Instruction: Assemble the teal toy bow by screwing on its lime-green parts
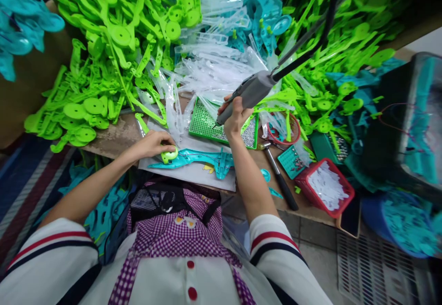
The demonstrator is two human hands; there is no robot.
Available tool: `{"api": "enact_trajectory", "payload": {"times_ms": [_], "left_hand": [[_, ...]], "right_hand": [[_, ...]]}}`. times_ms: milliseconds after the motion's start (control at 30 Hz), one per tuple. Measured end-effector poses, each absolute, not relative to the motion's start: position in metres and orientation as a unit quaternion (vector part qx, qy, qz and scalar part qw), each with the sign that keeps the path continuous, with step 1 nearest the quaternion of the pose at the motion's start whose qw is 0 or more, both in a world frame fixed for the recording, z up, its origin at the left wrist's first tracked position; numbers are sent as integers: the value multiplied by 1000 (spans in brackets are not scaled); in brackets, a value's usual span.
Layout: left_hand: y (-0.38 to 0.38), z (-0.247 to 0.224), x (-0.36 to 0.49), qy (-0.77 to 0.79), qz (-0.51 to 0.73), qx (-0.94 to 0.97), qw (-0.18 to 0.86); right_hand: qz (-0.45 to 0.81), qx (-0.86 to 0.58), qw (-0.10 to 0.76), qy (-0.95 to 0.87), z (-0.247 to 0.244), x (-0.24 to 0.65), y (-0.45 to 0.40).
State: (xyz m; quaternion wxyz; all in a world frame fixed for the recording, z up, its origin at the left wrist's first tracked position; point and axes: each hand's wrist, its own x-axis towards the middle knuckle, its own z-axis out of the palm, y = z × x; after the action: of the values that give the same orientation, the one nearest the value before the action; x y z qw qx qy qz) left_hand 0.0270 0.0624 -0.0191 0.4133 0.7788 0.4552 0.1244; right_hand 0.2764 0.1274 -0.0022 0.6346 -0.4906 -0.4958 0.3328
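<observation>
My right hand [236, 116] is wrapped round a grey electric screwdriver [253, 90], its tip pointing down and left over a green perforated tray [202, 134] of small screws. A cord runs from the tool's back end up to the upper right. With thumb and fingers, my left hand [157, 144] grips a lime-green plastic part [169, 155] at the left portion of a long teal plastic piece [202, 157]. The teal piece lies flat on a light sheet [186, 172] at the table's front edge, and a thin wire seems to run along it.
Heaped lime-green parts [120, 33] and clear plastic strips [214, 72] cover the back. To the right lie a hammer [281, 178], a small teal basket [293, 162], a red basket [288, 127] and a red box of white pieces [324, 187]. A phone [350, 217] sits by the table edge.
</observation>
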Motion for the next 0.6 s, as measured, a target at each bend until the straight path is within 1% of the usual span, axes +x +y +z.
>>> {"api": "enact_trajectory", "payload": {"times_ms": [200,367,467,600], "left_hand": [[63,-20,28,467,100,776,412],[65,-18,29,471,87,774,414],[63,-20,29,464,94,780,408],[60,-28,27,456,110,796,382]], "right_hand": [[335,-468,654,-491,6,276,128],[331,-438,704,-450,35,279,112],[397,-371,713,-443,48,258,84],[517,-282,643,-490,37,204,47]]}}
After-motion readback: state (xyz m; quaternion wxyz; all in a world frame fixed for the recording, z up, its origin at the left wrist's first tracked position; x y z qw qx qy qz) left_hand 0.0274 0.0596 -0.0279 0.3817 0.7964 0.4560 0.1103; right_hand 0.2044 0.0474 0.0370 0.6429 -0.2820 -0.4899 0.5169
